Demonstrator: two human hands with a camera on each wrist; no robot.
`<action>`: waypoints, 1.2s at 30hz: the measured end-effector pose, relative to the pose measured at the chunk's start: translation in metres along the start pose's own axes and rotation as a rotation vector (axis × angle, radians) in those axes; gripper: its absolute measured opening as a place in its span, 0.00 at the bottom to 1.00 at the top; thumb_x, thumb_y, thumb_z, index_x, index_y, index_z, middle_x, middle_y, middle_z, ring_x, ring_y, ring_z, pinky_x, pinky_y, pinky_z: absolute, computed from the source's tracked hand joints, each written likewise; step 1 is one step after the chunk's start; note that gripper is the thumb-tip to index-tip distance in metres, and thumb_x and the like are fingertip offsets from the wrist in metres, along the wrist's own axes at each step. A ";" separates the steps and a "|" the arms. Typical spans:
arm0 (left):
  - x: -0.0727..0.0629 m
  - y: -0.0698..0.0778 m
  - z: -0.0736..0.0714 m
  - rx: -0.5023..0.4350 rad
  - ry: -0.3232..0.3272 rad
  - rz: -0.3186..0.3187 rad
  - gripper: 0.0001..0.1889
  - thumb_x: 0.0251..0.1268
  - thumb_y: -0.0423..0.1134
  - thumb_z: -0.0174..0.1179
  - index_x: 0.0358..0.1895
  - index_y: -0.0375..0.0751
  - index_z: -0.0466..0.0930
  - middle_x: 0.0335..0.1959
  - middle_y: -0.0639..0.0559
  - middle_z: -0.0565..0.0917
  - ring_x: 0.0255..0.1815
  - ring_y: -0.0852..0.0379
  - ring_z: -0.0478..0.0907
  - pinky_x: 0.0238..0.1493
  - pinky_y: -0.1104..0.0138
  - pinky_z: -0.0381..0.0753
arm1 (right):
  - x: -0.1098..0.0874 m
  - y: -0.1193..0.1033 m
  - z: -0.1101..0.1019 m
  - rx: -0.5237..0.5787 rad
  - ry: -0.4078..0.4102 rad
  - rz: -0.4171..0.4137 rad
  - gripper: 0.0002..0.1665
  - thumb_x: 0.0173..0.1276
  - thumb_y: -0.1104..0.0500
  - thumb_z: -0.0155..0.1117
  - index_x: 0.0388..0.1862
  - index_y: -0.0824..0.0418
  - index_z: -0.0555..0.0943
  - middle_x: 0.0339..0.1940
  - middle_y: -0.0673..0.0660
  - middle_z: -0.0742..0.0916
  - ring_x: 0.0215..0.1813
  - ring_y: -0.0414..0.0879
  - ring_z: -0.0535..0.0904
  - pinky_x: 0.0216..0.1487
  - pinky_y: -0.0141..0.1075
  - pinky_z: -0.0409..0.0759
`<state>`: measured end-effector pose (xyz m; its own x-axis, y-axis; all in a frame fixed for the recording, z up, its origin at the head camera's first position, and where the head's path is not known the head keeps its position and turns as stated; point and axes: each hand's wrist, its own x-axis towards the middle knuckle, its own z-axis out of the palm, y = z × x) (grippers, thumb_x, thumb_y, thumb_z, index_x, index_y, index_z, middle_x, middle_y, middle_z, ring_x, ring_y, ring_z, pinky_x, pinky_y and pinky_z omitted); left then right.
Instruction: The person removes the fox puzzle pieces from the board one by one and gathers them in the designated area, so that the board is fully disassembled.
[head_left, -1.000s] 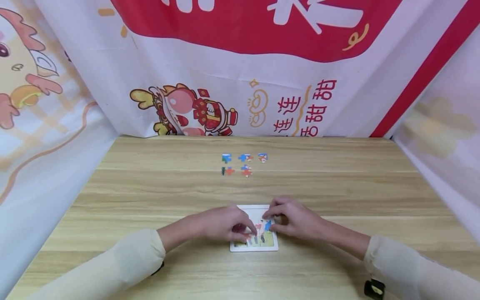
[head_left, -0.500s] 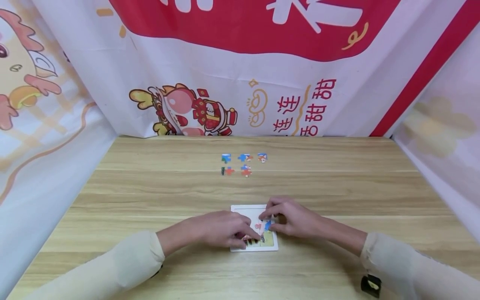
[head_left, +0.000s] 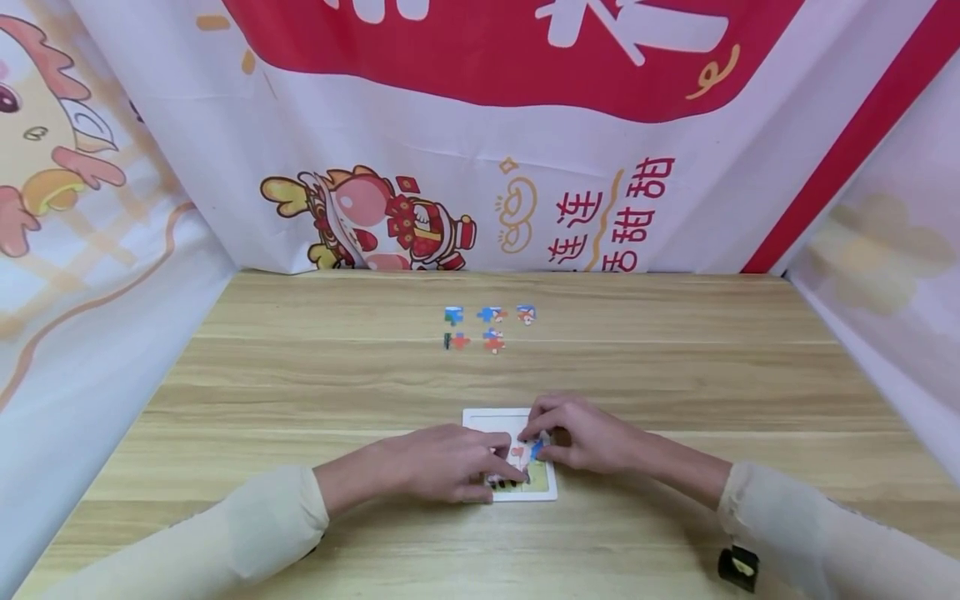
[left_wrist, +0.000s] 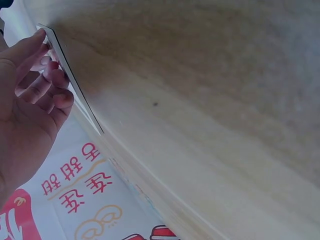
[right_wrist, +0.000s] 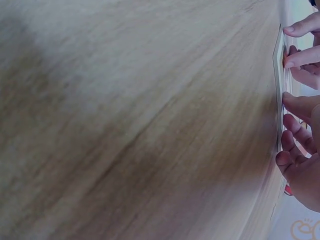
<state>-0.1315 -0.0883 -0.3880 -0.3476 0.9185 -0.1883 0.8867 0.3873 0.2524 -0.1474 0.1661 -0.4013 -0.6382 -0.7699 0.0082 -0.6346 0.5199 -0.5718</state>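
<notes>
A white-rimmed puzzle tray (head_left: pixel 487 414) lies flat near the front middle of the table, partly filled with a picture. My left hand (head_left: pixel 446 462) reaches over its left side. The index finger is stretched out and presses on the pieces at the bottom, while the thumb touches the front rim. From the other side, my right hand (head_left: pixel 592 435) holds a blue and white puzzle piece (head_left: pixel 536 451) between thumb and forefinger, low in the tray's right part. In the right wrist view, fingers of both hands meet along the tray's edge (right_wrist: pixel 277 75); the pieces are hidden there.
Several loose jigsaw pieces lie in two rows farther back: a green-blue one (head_left: pixel 453 316), a fox-faced one (head_left: pixel 526 315) and an orange one (head_left: pixel 493 341) among them. Printed cloth (head_left: pixel 420 125) hangs behind the wooden table (head_left: pixel 300 375) and along both sides.
My left hand has flattened and lowered, its index finger stretching toward the lower middle of the tray. The right fingers have shifted slightly left over the blue piece. The loose pieces stay put.
</notes>
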 end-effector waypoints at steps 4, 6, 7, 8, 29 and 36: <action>0.000 0.001 0.000 0.019 -0.002 0.005 0.22 0.75 0.46 0.64 0.70 0.57 0.80 0.58 0.55 0.78 0.45 0.68 0.72 0.52 0.73 0.78 | 0.001 -0.001 -0.001 0.000 -0.006 0.004 0.13 0.68 0.64 0.74 0.51 0.58 0.90 0.44 0.46 0.85 0.41 0.41 0.75 0.42 0.33 0.77; 0.000 0.001 0.000 0.012 -0.003 0.010 0.23 0.75 0.46 0.64 0.70 0.56 0.79 0.60 0.55 0.78 0.49 0.68 0.73 0.56 0.71 0.78 | 0.002 -0.002 -0.002 -0.001 -0.011 0.012 0.13 0.68 0.64 0.74 0.51 0.58 0.90 0.43 0.46 0.84 0.40 0.41 0.75 0.40 0.32 0.75; 0.000 0.001 0.000 0.005 -0.003 0.012 0.23 0.75 0.46 0.64 0.70 0.55 0.79 0.61 0.55 0.78 0.50 0.68 0.73 0.57 0.71 0.78 | 0.002 -0.002 -0.003 0.003 -0.015 0.019 0.13 0.68 0.64 0.73 0.51 0.58 0.89 0.43 0.46 0.84 0.39 0.41 0.74 0.40 0.31 0.75; 0.000 0.001 0.000 -0.003 -0.003 0.014 0.23 0.75 0.46 0.64 0.70 0.55 0.79 0.61 0.54 0.78 0.50 0.67 0.73 0.58 0.71 0.78 | 0.002 -0.003 -0.003 0.006 -0.017 0.020 0.13 0.68 0.64 0.73 0.51 0.58 0.89 0.42 0.46 0.84 0.39 0.41 0.74 0.39 0.31 0.74; -0.001 0.003 0.000 -0.004 -0.030 -0.006 0.25 0.76 0.46 0.62 0.74 0.55 0.75 0.70 0.52 0.74 0.67 0.63 0.72 0.69 0.66 0.72 | 0.004 -0.004 -0.003 0.034 -0.044 0.079 0.14 0.68 0.66 0.73 0.51 0.57 0.86 0.39 0.46 0.81 0.40 0.41 0.73 0.41 0.32 0.75; -0.001 0.003 -0.001 -0.001 -0.016 0.011 0.25 0.76 0.45 0.63 0.73 0.53 0.75 0.71 0.51 0.73 0.66 0.62 0.72 0.68 0.66 0.74 | 0.006 -0.006 -0.004 0.067 -0.062 0.087 0.13 0.68 0.66 0.72 0.49 0.54 0.84 0.36 0.46 0.80 0.40 0.42 0.74 0.41 0.33 0.76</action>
<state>-0.1284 -0.0882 -0.3861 -0.3329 0.9213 -0.2009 0.8900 0.3774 0.2559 -0.1497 0.1597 -0.3946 -0.6597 -0.7457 -0.0932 -0.5463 0.5610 -0.6220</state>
